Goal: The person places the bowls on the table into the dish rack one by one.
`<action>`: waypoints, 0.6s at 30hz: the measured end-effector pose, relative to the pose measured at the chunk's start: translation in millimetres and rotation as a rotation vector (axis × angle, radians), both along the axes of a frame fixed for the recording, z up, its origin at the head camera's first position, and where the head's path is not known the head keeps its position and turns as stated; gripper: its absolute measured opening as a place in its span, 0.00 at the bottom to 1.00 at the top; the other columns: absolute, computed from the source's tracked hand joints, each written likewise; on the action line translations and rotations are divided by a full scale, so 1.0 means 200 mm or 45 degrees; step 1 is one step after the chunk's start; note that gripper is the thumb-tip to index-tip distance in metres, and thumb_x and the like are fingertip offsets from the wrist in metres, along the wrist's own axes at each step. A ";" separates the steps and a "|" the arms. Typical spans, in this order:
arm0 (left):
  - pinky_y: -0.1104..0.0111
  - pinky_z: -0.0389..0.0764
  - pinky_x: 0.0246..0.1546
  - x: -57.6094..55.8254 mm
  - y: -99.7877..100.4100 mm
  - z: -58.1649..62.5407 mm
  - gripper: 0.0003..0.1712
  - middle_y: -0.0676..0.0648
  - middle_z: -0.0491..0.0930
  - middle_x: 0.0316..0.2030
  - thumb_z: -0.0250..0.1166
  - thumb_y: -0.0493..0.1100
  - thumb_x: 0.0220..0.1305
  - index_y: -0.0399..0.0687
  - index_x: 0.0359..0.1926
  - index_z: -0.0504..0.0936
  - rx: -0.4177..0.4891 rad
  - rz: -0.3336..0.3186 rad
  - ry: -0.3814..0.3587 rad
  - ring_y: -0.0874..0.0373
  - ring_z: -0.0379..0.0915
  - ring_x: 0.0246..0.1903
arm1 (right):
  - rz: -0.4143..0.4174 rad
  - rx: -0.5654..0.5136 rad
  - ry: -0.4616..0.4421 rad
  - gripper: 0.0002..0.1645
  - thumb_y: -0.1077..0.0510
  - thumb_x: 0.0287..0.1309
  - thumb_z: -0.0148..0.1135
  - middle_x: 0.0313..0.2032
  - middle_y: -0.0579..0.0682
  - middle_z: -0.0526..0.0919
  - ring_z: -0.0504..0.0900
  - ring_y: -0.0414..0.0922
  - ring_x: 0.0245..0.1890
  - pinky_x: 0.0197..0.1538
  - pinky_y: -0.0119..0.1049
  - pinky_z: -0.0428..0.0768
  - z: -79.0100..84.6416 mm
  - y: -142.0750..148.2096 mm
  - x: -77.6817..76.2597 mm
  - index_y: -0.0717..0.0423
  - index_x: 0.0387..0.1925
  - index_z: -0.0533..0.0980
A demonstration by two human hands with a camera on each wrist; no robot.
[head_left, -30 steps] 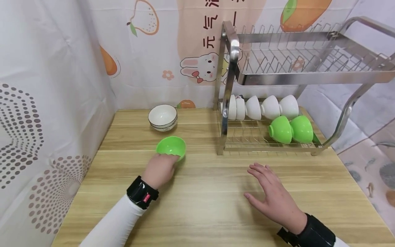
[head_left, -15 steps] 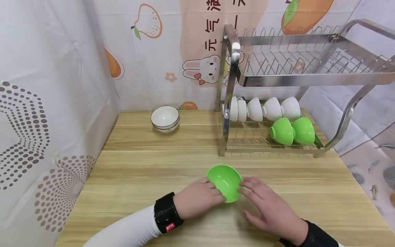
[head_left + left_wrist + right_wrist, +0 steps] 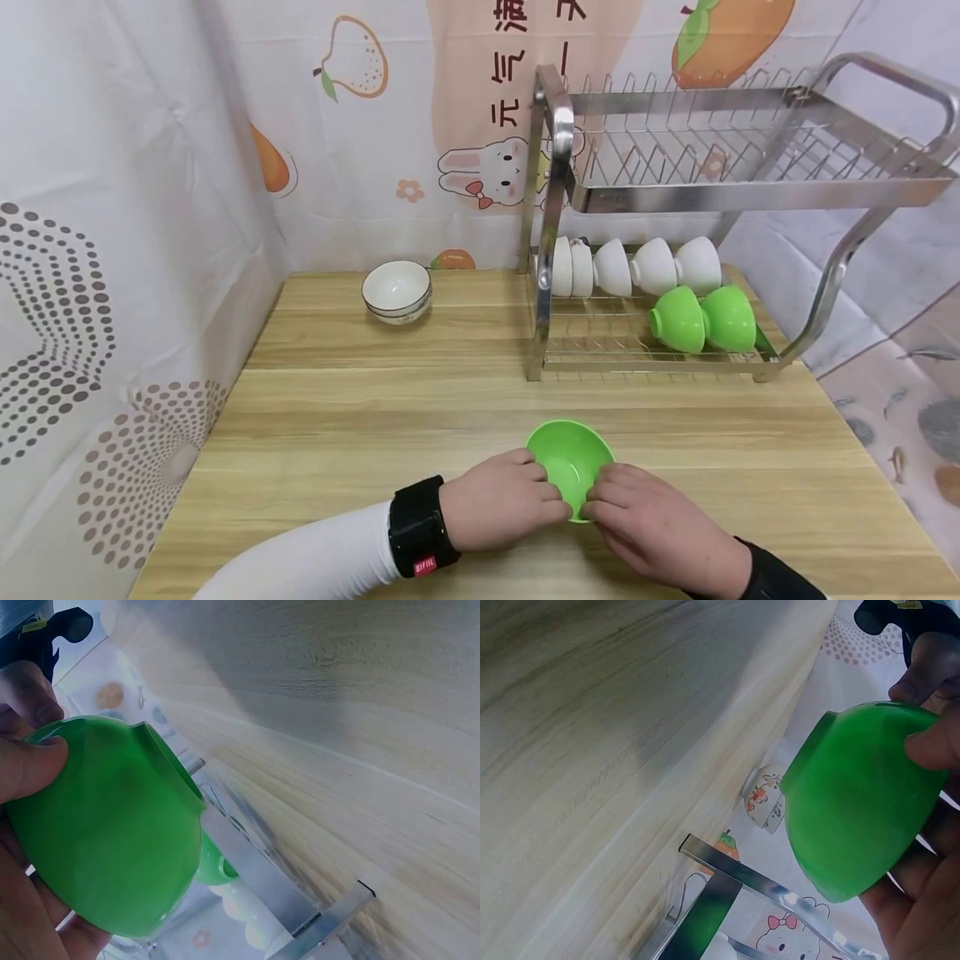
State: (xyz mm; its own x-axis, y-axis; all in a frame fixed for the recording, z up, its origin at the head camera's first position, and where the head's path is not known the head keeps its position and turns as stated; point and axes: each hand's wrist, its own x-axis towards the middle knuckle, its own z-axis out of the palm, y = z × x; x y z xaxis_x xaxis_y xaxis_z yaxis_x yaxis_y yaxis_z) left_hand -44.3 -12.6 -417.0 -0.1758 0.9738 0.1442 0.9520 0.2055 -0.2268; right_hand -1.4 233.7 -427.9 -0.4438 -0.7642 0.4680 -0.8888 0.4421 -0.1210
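Both hands hold one green bowl (image 3: 567, 458) above the front part of the table, its hollow facing up in the head view. My left hand (image 3: 501, 500) grips its left rim, the thumb (image 3: 34, 769) on the outer wall and the fingers inside. From the other side my right hand (image 3: 656, 521) pinches the rim, thumb (image 3: 936, 746) outside. The bowl's underside (image 3: 112, 825) and foot ring show in both wrist views, off the table. Two more green bowls (image 3: 677, 320) lean on their sides in the lower tier of a metal dish rack (image 3: 660, 365).
Several white bowls (image 3: 654, 267) stand on edge in the rack's lower tier. The wire upper tier (image 3: 675, 150) overhangs them. A stack of white bowls with dark rims (image 3: 397, 292) sits at the back left of the wooden table (image 3: 337, 400), near the curtain (image 3: 360, 192).
My left hand has carried the green bowl from near the white stack rightward and toward the front. The right hand, apart from it at first, now grips its right rim.
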 end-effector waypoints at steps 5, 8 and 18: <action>0.74 0.66 0.41 0.00 0.00 -0.01 0.08 0.68 0.79 0.37 0.59 0.50 0.69 0.68 0.47 0.80 -0.011 0.014 -0.036 0.69 0.70 0.33 | 0.019 0.006 0.033 0.17 0.55 0.74 0.44 0.40 0.39 0.79 0.78 0.38 0.42 0.51 0.36 0.76 0.00 0.01 0.00 0.48 0.40 0.81; 0.74 0.68 0.45 0.00 0.00 -0.01 0.08 0.68 0.80 0.40 0.58 0.49 0.71 0.67 0.47 0.80 -0.003 0.030 -0.072 0.69 0.72 0.38 | 0.024 -0.009 0.033 0.17 0.56 0.74 0.43 0.41 0.39 0.80 0.79 0.39 0.43 0.52 0.37 0.76 -0.01 0.01 -0.01 0.48 0.40 0.80; 0.51 0.55 0.72 -0.03 -0.05 0.03 0.43 0.46 0.59 0.73 0.58 0.72 0.63 0.58 0.72 0.66 0.312 0.149 -0.140 0.47 0.54 0.72 | -0.387 -0.169 -0.278 0.06 0.56 0.66 0.62 0.41 0.38 0.84 0.82 0.36 0.40 0.44 0.32 0.82 0.04 0.08 -0.03 0.47 0.43 0.80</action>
